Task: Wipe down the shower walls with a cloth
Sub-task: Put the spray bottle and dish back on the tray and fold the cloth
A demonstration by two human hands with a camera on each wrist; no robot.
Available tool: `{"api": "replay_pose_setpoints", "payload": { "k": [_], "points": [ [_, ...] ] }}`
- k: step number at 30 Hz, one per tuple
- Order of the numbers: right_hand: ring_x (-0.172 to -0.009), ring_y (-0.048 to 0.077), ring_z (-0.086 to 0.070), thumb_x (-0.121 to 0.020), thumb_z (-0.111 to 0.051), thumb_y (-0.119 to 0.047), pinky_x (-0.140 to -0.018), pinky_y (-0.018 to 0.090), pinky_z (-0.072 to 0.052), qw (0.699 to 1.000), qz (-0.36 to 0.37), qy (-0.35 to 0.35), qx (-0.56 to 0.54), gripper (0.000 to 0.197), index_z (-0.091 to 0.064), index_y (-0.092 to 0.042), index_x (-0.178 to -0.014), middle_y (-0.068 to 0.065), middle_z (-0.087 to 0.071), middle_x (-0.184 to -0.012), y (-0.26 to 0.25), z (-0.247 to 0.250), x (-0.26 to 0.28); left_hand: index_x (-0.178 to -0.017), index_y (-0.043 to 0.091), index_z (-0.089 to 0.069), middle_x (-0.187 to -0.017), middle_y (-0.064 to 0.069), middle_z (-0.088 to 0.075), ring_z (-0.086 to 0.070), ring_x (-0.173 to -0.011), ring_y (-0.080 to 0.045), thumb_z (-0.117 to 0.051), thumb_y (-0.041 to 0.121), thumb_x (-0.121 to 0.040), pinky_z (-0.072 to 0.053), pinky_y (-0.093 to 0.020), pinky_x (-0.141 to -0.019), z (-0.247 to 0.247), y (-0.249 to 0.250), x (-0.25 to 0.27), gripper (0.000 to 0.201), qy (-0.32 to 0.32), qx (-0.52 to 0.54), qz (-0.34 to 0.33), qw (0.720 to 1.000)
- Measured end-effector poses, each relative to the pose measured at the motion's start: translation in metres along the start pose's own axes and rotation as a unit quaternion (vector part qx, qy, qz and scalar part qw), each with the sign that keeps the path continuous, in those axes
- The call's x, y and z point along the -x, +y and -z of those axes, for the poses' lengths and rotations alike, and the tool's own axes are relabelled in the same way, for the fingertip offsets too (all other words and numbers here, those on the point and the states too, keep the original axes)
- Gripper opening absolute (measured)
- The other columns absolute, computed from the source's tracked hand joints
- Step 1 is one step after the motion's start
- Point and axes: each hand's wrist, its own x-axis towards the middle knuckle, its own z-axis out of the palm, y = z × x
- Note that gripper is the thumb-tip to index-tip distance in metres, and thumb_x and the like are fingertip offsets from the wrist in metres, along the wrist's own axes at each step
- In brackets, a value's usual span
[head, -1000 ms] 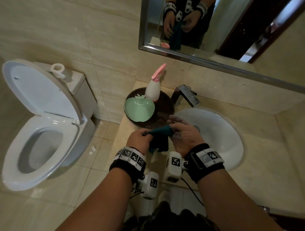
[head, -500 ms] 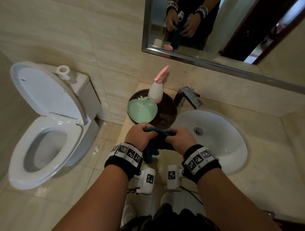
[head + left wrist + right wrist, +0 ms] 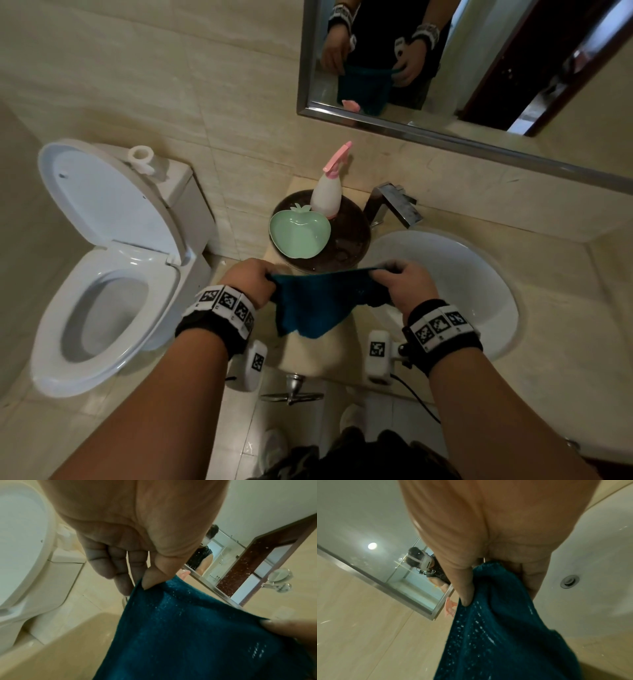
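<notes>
Hands at lower centre of the head view now stretch the teal cloth (image 3: 317, 303) wide, where a moment ago it was bunched between them. The left hand (image 3: 251, 279) and right hand (image 3: 406, 286) each pinch a top corner. Beyond sit a green dish (image 3: 299, 233) and spray bottle (image 3: 327, 193). Wiping, by this reading, has yet to begin.

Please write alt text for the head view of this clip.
Two hands, left hand and right hand, pinch the top corners of a dark teal cloth, spread over a beige vanity counter beside a white oval sink. An open white toilet stands left.
</notes>
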Motion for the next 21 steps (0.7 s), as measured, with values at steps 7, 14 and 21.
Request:
{"api": "replay_pose_setpoints", "payload": {
  "k": [7,14,21],
  "points": [
    [-0.094,0.024,-0.072,-0.093,-0.072,-0.017,-0.090,0.044,-0.060,0.995,0.051,0.046,-0.079,0.008,-0.075,-0.025,-0.095,0.004,-0.076,-0.096,-0.022,0.019,0.005,-0.087,0.024,-0.079,-0.088,0.001,-0.077,-0.070,-0.089,-0.019,-0.066,0.007,-0.092,-0.054,-0.030,-0.085,0.023,0.007,-0.005,0.022,0.134,0.236,-0.051,0.961],
    [-0.089,0.026,-0.071,-0.091,-0.071,-0.011,-0.075,0.032,-0.061,0.981,0.119,0.028,-0.152,0.009,-0.073,-0.010,-0.100,0.011,-0.074,-0.093,-0.028,0.021,0.017,-0.079,0.021,-0.076,-0.067,0.010,-0.066,-0.057,-0.066,-0.012,-0.069,0.005,-0.089,-0.045,-0.026,-0.067,0.023,0.001,-0.003,0.020,0.149,0.288,-0.073,0.943],
    [-0.083,0.025,-0.068,-0.088,-0.079,-0.016,-0.072,0.033,-0.057,0.986,-0.022,-0.117,0.119,0.010,-0.072,-0.018,-0.082,0.005,-0.071,-0.082,0.064,-0.009,0.011,-0.081,0.007,-0.069,-0.080,-0.014,-0.071,-0.065,-0.076,-0.026,-0.073,0.013,-0.083,-0.055,-0.036,-0.078,-0.055,-0.056,0.000,0.007,-0.044,0.184,0.017,0.982]
  ]
}}
